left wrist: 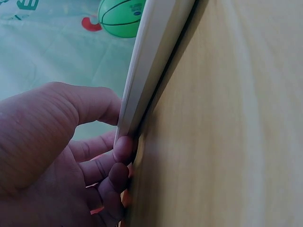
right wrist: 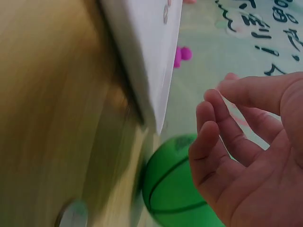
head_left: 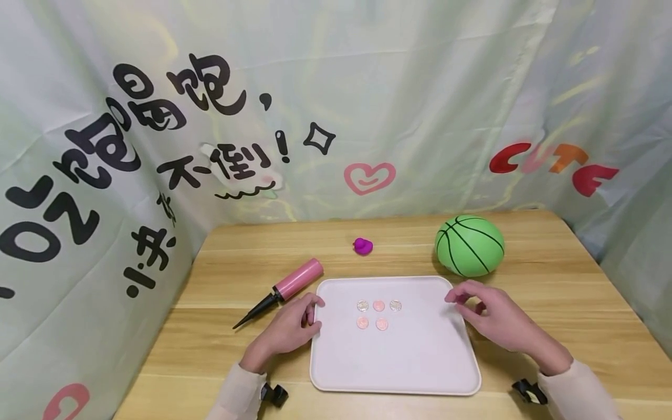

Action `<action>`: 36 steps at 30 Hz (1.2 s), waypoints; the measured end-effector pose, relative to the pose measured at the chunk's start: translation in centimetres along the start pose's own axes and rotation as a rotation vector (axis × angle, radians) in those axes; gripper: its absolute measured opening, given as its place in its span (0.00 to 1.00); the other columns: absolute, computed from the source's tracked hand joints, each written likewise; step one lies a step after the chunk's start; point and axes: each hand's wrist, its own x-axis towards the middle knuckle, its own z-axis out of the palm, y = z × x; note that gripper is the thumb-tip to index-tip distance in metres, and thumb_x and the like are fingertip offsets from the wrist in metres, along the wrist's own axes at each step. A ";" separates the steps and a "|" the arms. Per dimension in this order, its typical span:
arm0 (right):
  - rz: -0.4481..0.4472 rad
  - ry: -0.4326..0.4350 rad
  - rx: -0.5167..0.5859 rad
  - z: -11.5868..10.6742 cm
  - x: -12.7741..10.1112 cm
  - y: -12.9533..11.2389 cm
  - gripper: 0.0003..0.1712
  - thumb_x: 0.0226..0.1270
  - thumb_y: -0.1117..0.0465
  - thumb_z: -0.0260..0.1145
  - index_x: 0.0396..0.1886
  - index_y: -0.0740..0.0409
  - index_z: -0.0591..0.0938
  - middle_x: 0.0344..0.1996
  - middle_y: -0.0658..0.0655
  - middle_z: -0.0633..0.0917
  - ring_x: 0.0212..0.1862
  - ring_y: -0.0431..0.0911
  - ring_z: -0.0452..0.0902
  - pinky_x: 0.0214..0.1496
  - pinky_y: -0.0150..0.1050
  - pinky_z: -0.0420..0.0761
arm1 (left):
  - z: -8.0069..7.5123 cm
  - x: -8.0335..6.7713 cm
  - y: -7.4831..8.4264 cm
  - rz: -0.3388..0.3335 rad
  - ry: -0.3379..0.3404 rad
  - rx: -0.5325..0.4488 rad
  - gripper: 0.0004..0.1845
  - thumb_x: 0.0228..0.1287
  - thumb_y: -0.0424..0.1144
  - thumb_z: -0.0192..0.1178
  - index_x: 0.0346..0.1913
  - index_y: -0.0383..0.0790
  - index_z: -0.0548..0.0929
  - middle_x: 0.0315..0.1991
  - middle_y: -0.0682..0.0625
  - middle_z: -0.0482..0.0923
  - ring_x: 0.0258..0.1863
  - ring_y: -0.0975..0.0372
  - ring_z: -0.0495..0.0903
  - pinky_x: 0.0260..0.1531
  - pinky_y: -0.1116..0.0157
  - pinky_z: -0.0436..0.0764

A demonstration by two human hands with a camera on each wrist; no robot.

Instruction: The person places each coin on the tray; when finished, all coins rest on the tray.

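Observation:
A pale rectangular tray (head_left: 399, 361) lies on the wooden table (head_left: 556, 286) with several coins (head_left: 379, 314) near its far middle. My left hand (head_left: 314, 312) is at the tray's left edge. In the left wrist view that hand (left wrist: 118, 132) pinches the tray rim (left wrist: 154, 56), thumb on one side and curled fingers (left wrist: 120, 151) on the other. My right hand (head_left: 464, 303) hovers by the tray's far right corner with loosely curled fingers. In the right wrist view the hand (right wrist: 213, 109) holds nothing and is apart from the tray (right wrist: 142, 52).
A green ball (head_left: 469, 245) with black lines sits behind the tray's right corner. A pink hand pump (head_left: 286, 286) lies to the left of the tray. A small purple object (head_left: 363, 245) rests farther back. Printed fabric walls surround the table.

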 end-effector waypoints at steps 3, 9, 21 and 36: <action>0.026 0.000 -0.014 -0.6 -0.6 0.7 0.16 0.67 0.76 0.74 0.46 0.52 0.87 0.42 0.50 0.90 0.44 0.28 0.79 0.35 0.32 0.80 | 0.0 0.0 0.1 0.003 -0.001 -0.004 0.19 0.72 0.34 0.69 0.63 0.44 0.80 0.33 0.58 0.73 0.32 0.69 0.71 0.36 0.70 0.73; 0.054 0.014 -0.038 -1.1 -2.4 2.0 0.17 0.66 0.75 0.75 0.46 0.51 0.87 0.40 0.47 0.89 0.43 0.26 0.78 0.34 0.32 0.81 | 0.1 -0.1 0.1 -0.002 -0.006 -0.022 0.19 0.72 0.34 0.69 0.63 0.43 0.80 0.33 0.58 0.74 0.32 0.68 0.72 0.36 0.70 0.73; 0.152 -0.119 -0.108 -3.1 -5.8 4.8 0.25 0.55 0.65 0.86 0.52 0.54 0.87 0.45 0.46 0.89 0.44 0.25 0.78 0.44 0.29 0.83 | 0.0 0.0 0.1 0.004 0.000 -0.009 0.19 0.72 0.34 0.69 0.63 0.44 0.80 0.33 0.58 0.74 0.31 0.68 0.71 0.36 0.70 0.73; 0.139 -0.121 -0.066 -3.4 -7.0 5.7 0.24 0.56 0.70 0.84 0.51 0.58 0.86 0.36 0.40 0.83 0.37 0.28 0.74 0.37 0.28 0.78 | -0.1 0.0 0.1 0.028 0.012 -0.037 0.19 0.71 0.33 0.69 0.62 0.42 0.81 0.32 0.55 0.75 0.31 0.68 0.71 0.35 0.70 0.71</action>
